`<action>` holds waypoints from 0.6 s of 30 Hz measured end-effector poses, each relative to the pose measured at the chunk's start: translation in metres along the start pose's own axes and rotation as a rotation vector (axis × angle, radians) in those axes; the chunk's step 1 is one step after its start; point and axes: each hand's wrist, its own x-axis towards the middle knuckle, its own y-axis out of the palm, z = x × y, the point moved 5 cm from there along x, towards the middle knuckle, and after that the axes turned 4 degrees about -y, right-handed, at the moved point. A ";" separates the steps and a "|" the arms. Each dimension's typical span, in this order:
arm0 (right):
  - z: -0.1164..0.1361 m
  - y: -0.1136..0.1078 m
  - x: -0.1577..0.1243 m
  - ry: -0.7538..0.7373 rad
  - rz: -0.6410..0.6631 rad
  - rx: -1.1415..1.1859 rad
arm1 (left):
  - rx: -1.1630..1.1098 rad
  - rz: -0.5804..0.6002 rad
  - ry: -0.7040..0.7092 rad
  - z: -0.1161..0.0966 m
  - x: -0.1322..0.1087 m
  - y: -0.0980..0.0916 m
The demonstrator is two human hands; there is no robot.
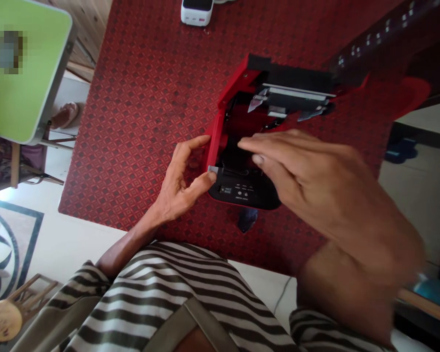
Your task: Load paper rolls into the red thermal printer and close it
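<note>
A red and black device (214, 142) lies on the red patterned table, its lid raised and its dark inside showing. Clear plastic flaps and a metal strip (297, 93) are on the lid's underside. My left hand (181, 181) holds the device's left edge, thumb on the near corner by a small grey tab (213, 171), fingers against the outer side. Over the open compartment is my right hand (315, 186), its thumb and fingertips close together. Whether something small is between them is hidden. Printed icons show on the black front panel (238, 190).
A white device (197, 12) sits at the table's far edge. A dark strip-like object (381, 39) extends at the upper right. At left are a green table (33, 83), another person's foot (64, 116) and a wooden stool (3, 320).
</note>
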 end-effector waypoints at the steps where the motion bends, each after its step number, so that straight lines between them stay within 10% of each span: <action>1: 0.005 -0.004 -0.007 -0.033 0.017 0.053 | -0.004 0.005 0.003 0.000 0.000 0.000; 9: 0.002 0.005 -0.027 -0.030 -0.129 0.169 | 0.117 0.045 0.173 -0.029 0.018 -0.020; 16: 0.003 0.006 -0.027 -0.041 -0.215 0.181 | 0.349 -0.012 0.566 -0.064 0.100 -0.025; 18: 0.005 0.006 -0.027 -0.032 -0.219 0.153 | 0.332 -0.048 0.454 -0.068 0.124 -0.020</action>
